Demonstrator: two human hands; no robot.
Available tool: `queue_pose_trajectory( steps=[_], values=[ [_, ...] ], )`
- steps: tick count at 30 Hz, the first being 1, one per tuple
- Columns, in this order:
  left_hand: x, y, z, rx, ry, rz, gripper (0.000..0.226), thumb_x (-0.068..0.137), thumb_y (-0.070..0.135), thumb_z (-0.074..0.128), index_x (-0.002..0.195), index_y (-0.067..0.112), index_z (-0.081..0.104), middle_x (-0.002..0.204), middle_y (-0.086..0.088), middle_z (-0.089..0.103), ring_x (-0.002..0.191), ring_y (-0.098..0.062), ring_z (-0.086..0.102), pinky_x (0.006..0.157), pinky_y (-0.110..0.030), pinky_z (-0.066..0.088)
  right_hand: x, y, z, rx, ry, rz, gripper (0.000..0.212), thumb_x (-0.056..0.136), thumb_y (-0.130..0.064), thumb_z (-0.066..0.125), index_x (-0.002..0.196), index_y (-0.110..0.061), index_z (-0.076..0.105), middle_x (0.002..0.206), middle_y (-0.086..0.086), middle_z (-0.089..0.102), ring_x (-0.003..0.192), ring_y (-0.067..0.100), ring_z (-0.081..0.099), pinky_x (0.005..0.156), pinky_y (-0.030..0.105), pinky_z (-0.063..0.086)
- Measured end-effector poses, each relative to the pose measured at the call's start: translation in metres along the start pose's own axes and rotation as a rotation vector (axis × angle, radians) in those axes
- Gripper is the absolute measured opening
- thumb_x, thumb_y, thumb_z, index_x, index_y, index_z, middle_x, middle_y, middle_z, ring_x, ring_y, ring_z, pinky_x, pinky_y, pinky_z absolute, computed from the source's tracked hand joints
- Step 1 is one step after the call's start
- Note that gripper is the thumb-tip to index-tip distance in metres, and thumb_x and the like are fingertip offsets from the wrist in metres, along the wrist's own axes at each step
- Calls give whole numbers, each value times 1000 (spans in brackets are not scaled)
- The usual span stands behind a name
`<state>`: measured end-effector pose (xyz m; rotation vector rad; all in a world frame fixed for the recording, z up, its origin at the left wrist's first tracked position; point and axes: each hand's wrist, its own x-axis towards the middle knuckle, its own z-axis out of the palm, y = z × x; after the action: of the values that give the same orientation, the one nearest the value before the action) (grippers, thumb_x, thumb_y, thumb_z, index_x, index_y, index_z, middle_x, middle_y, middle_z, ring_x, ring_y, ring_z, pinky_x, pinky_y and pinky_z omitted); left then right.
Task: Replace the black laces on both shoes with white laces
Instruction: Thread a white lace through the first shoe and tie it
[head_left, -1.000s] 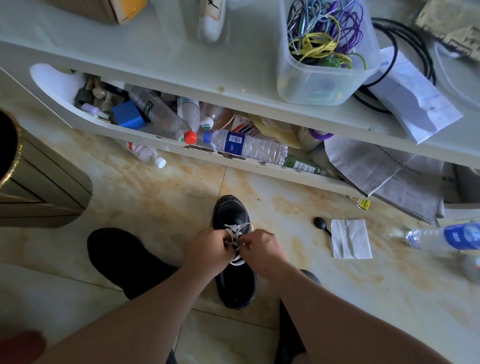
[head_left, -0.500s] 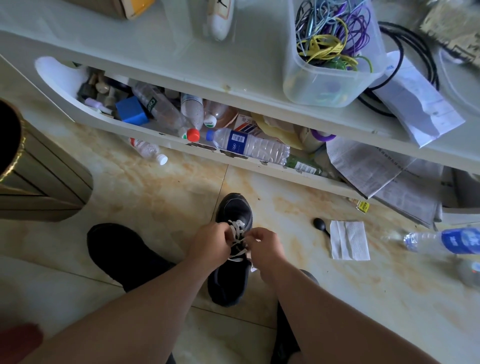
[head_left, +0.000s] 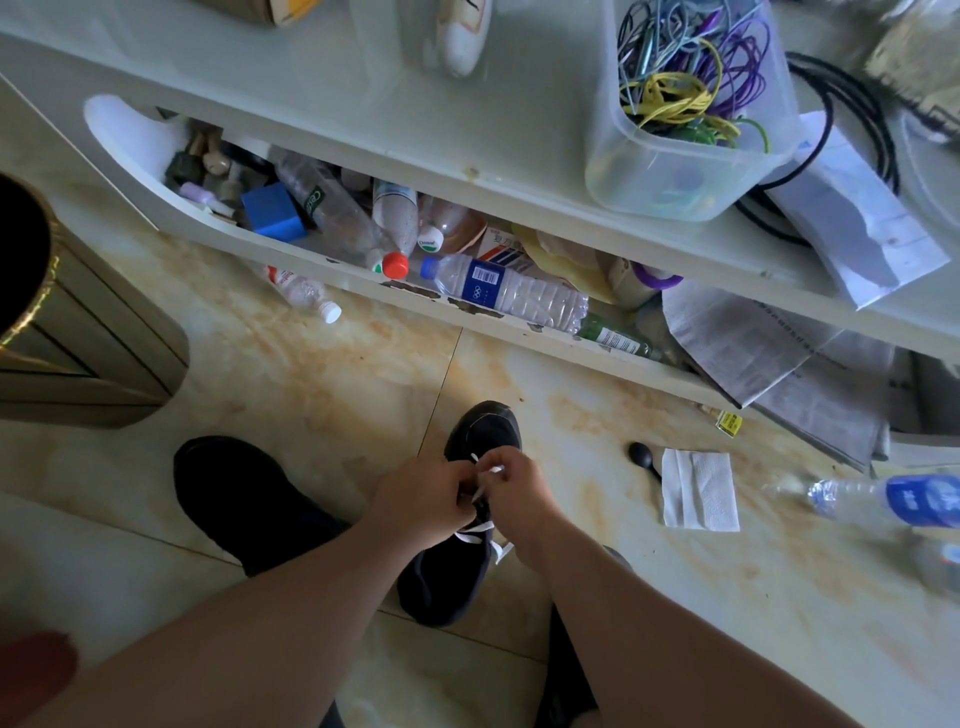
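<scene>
A long pale table (head_left: 519, 119) with a cluttered lower shelf (head_left: 322, 270) runs across the top; a clear tub of coloured wires (head_left: 685, 130) stands on it; on the tiled floor (head_left: 322, 384) below lie two black shoes, one (head_left: 234, 499) to the left, the other (head_left: 457, 577) at the centre. Over the centre shoe the left hand (head_left: 421, 501) and right hand (head_left: 517, 493) meet, fingers curled, each pinching the white lace (head_left: 475, 535) threaded across it; a white tissue (head_left: 698, 491) lies to the right.

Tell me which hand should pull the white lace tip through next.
Probably the right hand: its fingers already pinch the white lace tip above the black shoe. The left hand grips the lacing lower down, steadying it.
</scene>
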<state>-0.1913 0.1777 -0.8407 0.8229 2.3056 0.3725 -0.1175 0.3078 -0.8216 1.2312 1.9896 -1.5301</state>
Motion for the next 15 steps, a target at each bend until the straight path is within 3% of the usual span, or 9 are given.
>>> queue_pose_trajectory(
  steps=[4, 9, 12, 15],
  values=[
    [-5, -4, 4, -9, 62, -34, 14, 97, 47, 50, 92, 36, 57, 80, 9, 60, 74, -12, 58, 61, -31, 49, 1, 4, 1, 59, 43, 18, 32, 96, -5, 49, 95, -31, 67, 85, 7, 71, 62, 18, 61, 52, 29, 50],
    [2, 3, 3, -5, -78, 2, 33, 101, 31, 49, 68, 33, 54, 67, 8, 54, 65, -11, 53, 57, -28, 34, 3, 2, 1, 16, 47, -5, 29, 96, -5, 54, 90, -30, 70, 82, 3, 72, 57, 15, 56, 50, 28, 45],
    [8, 13, -6, 299, -122, 25, 29, 105, 33, 44, 97, 25, 71, 92, 0, 67, 87, -22, 66, 69, -31, 44, 5, 2, 5, -63, 20, -39, 34, 97, -6, 54, 83, -33, 69, 82, -4, 70, 61, 13, 57, 52, 24, 45],
    [15, 17, -7, 474, -134, 10, 29, 103, 36, 46, 110, 26, 71, 106, -1, 70, 99, -27, 68, 83, -39, 47, 8, 1, -1, -126, 2, -55, 34, 98, -7, 54, 84, -34, 68, 77, -7, 63, 61, 11, 53, 51, 22, 43]
  ],
)
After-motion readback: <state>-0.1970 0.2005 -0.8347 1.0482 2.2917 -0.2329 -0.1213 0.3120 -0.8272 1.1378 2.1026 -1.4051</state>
